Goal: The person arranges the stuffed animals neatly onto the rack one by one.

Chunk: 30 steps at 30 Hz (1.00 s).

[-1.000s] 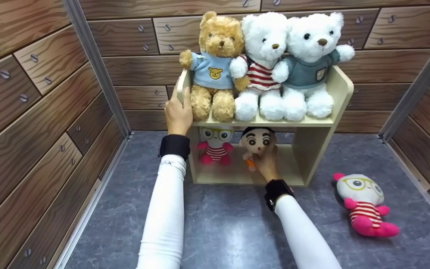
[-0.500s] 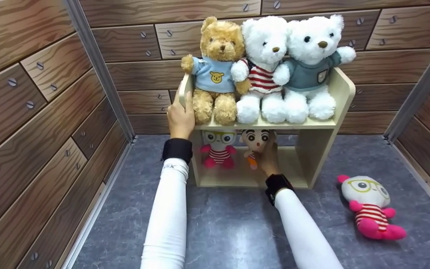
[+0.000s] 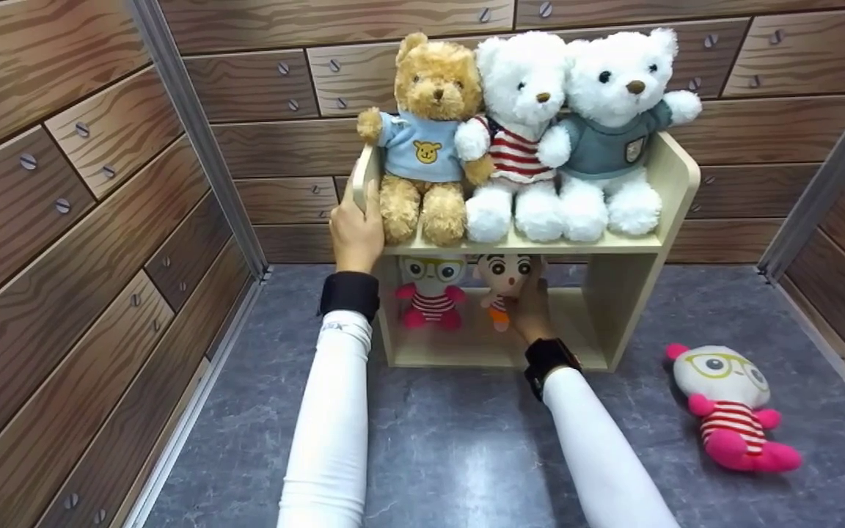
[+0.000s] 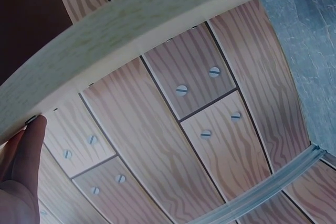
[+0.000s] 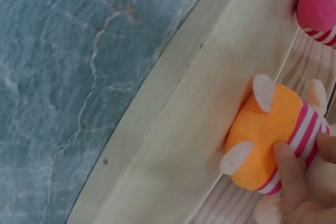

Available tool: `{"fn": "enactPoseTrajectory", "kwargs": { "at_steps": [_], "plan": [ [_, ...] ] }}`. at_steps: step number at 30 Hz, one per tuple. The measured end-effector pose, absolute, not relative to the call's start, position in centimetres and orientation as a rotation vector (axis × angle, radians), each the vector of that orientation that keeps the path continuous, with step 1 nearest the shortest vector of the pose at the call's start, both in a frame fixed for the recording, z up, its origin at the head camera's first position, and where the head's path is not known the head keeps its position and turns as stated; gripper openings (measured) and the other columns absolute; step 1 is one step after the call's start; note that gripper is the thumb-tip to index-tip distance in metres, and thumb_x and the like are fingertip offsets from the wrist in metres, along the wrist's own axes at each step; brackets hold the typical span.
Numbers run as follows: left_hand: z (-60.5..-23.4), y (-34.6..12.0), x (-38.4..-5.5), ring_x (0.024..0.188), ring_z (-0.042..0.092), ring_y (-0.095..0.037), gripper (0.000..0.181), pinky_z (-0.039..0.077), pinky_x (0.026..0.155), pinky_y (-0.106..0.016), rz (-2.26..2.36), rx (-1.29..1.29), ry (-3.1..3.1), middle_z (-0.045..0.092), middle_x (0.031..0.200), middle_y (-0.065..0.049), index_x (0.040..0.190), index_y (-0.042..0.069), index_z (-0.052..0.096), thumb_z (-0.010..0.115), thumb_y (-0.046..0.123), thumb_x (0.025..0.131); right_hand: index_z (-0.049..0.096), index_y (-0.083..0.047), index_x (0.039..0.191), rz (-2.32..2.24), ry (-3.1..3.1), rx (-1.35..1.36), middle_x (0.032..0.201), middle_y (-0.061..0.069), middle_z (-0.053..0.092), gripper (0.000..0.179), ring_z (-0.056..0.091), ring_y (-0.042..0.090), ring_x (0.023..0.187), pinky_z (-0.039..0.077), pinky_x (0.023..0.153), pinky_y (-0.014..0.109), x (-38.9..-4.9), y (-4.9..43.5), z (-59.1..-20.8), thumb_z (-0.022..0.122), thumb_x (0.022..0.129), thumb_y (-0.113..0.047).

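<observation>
My left hand (image 3: 356,227) grips the left side panel of a pale wooden shelf (image 3: 642,293), thumb on the inner face. In the left wrist view, a finger (image 4: 29,150) lies against the panel's edge. Inside the lower compartment, my right hand (image 3: 532,304) holds a plush boy doll (image 3: 503,282) with thick eyebrows. The right wrist view shows its orange shorts (image 5: 268,135) and striped shirt, with fingers and thumb around the body. The upper board hides the top of its head. Left of it sits a pink plush toy with yellow glasses (image 3: 433,297), apart from the doll.
On the upper shelf sit a brown bear (image 3: 430,147) in light blue, a white bear (image 3: 521,139) in stripes and another white bear (image 3: 613,139) in teal. A matching pink plush toy (image 3: 734,411) lies on the grey floor (image 3: 452,447). Wood-patterned walls (image 3: 276,147) surround the shelf.
The right hand has pushed the doll farther back, so the upper board now covers its hair. The left hand keeps its place on the panel. The head view has shifted slightly.
</observation>
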State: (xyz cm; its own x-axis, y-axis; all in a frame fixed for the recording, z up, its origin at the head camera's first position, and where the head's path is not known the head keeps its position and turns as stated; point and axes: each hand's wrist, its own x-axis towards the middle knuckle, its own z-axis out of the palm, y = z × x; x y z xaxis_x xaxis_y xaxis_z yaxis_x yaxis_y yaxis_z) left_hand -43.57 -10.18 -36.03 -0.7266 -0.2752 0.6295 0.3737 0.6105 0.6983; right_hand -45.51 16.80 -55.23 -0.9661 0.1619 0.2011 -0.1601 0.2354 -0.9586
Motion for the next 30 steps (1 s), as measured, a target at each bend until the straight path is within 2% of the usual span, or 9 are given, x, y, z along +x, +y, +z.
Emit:
{"fn": "enactPoseTrajectory", "kwargs": {
  "at_steps": [1, 3, 5, 12, 14, 18, 21, 30],
  "plan": [
    [-36.0, -10.2, -43.6, 0.104, 0.066, -0.045, 0.048, 0.051, 0.094, -0.050, -1.131, -0.077, -2.100, 0.068, 0.109, -0.033, 0.140, 0.002, 0.057, 0.050, 0.034, 0.104, 0.014, -0.013, 0.159, 1.770, -2.264, 0.014, 0.137, 0.048, 0.033, 0.070, 0.048, 0.055, 0.120, 0.051, 0.095, 0.052, -45.5, 16.9, -55.4, 0.053, 0.102, -0.003],
    [-36.0, -10.2, -43.5, 0.103, 0.066, -0.045, 0.048, 0.051, 0.094, -0.050, -1.133, -0.078, -2.098, 0.068, 0.108, -0.033, 0.139, 0.002, 0.057, 0.050, 0.033, 0.104, -0.007, -0.021, 0.161, 1.521, -2.395, 0.055, 0.145, 0.040, 0.024, 0.103, 0.044, 0.047, 0.128, 0.049, 0.098, 0.048, -45.5, 17.0, -55.6, 0.062, 0.091, 0.011],
    [-36.0, -10.2, -43.5, 0.103, 0.066, -0.045, 0.048, 0.051, 0.093, -0.050, -1.134, -0.079, -2.098, 0.068, 0.108, -0.033, 0.139, 0.001, 0.057, 0.050, 0.033, 0.104, -0.007, -0.023, 0.161, 1.554, -2.368, 0.078, 0.144, 0.041, 0.026, 0.108, 0.048, 0.050, 0.124, 0.050, 0.096, 0.051, -45.5, 17.0, -55.8, 0.062, 0.088, 0.014],
    [-36.0, -10.2, -43.6, 0.104, 0.066, -0.046, 0.048, 0.051, 0.094, -0.051, -1.124, -0.077, -2.113, 0.068, 0.109, -0.033, 0.140, 0.002, 0.056, 0.049, 0.033, 0.104, -0.001, -0.015, 0.161, 1.524, -2.294, 0.122, 0.140, 0.039, 0.033, 0.103, 0.053, 0.044, 0.118, 0.050, 0.093, 0.049, -45.7, 16.8, -55.9, 0.058, 0.084, 0.017],
    [-36.0, -10.2, -43.6, 0.104, 0.066, -0.046, 0.048, 0.051, 0.094, -0.051, -1.121, -0.079, -2.115, 0.068, 0.110, -0.033, 0.140, 0.002, 0.056, 0.049, 0.033, 0.104, 0.000, -0.015, 0.161, 1.561, -2.250, 0.153, 0.133, 0.042, 0.041, 0.103, 0.057, 0.047, 0.111, 0.052, 0.090, 0.053, -45.9, 16.6, -55.9, 0.057, 0.083, 0.020],
    [-36.0, -10.3, -43.6, 0.103, 0.066, -0.045, 0.048, 0.051, 0.094, -0.050, -1.124, -0.085, -2.113, 0.068, 0.109, -0.033, 0.141, 0.002, 0.055, 0.048, 0.033, 0.104, 0.003, -0.012, 0.160, 1.464, -2.273, 0.164, 0.131, 0.043, 0.043, 0.101, 0.053, 0.051, 0.116, 0.047, 0.098, 0.055, -45.9, 16.3, -56.0, 0.061, 0.082, 0.018],
    [-36.0, -10.3, -43.6, 0.102, 0.066, -0.045, 0.049, 0.051, 0.094, -0.050, -1.122, -0.080, -2.115, 0.068, 0.108, -0.033, 0.142, 0.002, 0.055, 0.048, 0.034, 0.104, 0.003, -0.009, 0.159, 1.370, -2.328, 0.156, 0.138, 0.042, 0.036, 0.099, 0.045, 0.052, 0.126, 0.040, 0.107, 0.056, -45.8, 16.1, -56.0, 0.063, 0.084, 0.015],
    [-36.1, -10.3, -43.7, 0.102, 0.067, -0.046, 0.048, 0.051, 0.093, -0.050, -1.112, -0.088, -2.108, 0.068, 0.107, -0.033, 0.140, 0.002, 0.057, 0.048, 0.033, 0.104, 0.012, -0.005, 0.156, 1.370, -2.231, 0.253, 0.129, 0.040, 0.046, 0.092, 0.054, 0.050, 0.117, 0.044, 0.101, 0.056, -46.0, 15.9, -56.5, 0.067, 0.084, 0.013]
  ]
}}
